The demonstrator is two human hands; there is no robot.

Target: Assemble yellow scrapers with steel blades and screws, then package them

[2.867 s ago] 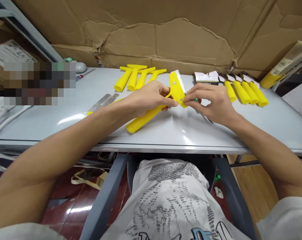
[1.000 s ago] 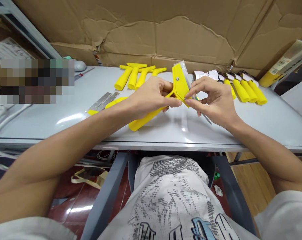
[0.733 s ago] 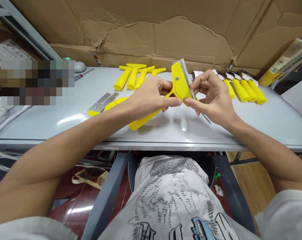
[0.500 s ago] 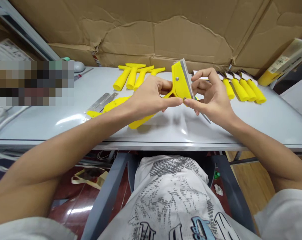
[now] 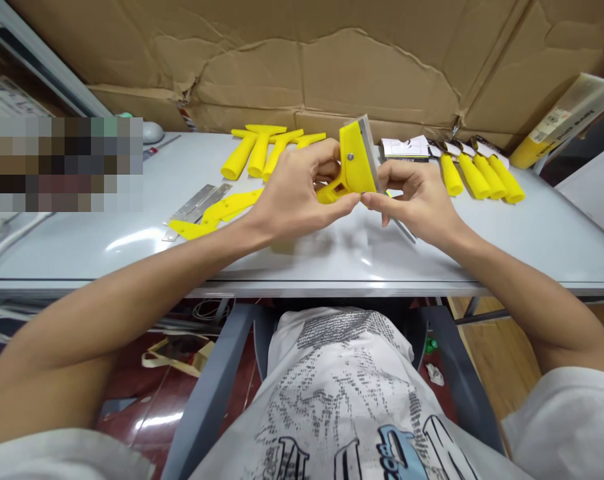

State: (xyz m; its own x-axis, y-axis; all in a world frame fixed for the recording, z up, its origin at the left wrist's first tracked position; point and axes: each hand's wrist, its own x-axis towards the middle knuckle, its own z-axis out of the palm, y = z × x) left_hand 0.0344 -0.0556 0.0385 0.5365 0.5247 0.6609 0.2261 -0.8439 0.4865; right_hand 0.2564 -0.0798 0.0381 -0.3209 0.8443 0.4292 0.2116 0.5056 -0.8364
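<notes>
My left hand (image 5: pixel 302 187) is closed around the handle side of a yellow scraper (image 5: pixel 356 160), which is tilted above the table. A metal blade (image 5: pixel 370 150) runs along the scraper's right edge, and a screw (image 5: pixel 351 157) shows on its face. My right hand (image 5: pixel 417 197) is closed at the lower corner, its thumb tip beside a second small screw; its curled fingers are partly hidden behind the blade. Under the right hand a thin grey shaft (image 5: pixel 405 230) lies on the table. Left of my left hand lie loose yellow scraper pieces (image 5: pixel 227 210) and metal blades (image 5: pixel 195 203).
Several yellow handles (image 5: pixel 257 153) lie at the back of the table (image 5: pixel 132 260). To the right are several scrapers with dark heads (image 5: pixel 475 177), a white printed packet (image 5: pixel 406 148) and a yellow-and-clear container (image 5: pixel 557 127). Cardboard (image 5: pixel 332 73) stands behind.
My right fingers have curled in closer to the scraper's lower corner, where they were more spread. The scraper has turned slightly in my left hand. The view has shifted a little.
</notes>
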